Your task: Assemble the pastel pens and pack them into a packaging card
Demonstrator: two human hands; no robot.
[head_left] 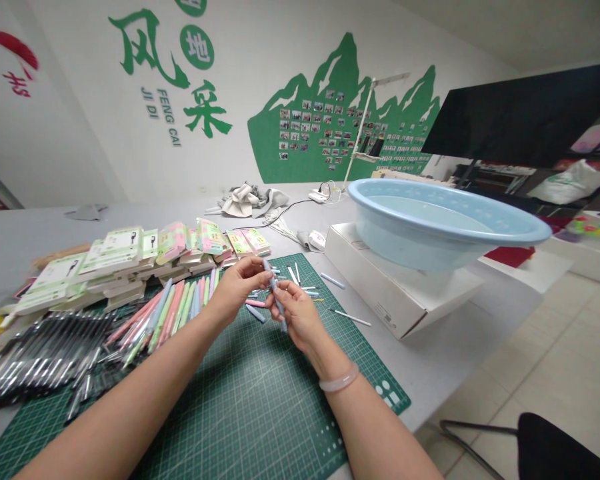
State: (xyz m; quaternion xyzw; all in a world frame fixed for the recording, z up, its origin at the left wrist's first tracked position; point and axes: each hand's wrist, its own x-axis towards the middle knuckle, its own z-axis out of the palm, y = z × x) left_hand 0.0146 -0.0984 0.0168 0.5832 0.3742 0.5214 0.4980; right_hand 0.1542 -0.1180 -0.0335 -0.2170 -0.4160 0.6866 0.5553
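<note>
My left hand (236,288) and my right hand (295,315) meet above a green cutting mat (260,407), both pinching a pale blue pen (276,299) held nearly upright. A jade-like bangle (339,377) circles my right wrist. To the left of my hands lies a row of pastel pens (170,317), and beyond it a heap of black pens (45,353). Small loose pen parts (293,280) are scattered on the mat behind my fingers. Stacked green-and-white packets (120,257) stand at the mat's far edge.
A pale blue plastic basin (430,220) rests on a white carton (395,283) to the right. Crumpled grey cloth (245,200) and a white power adapter (320,197) with cables lie at the table's back. The table's right edge drops to a tiled floor, where a black chair (545,443) stands.
</note>
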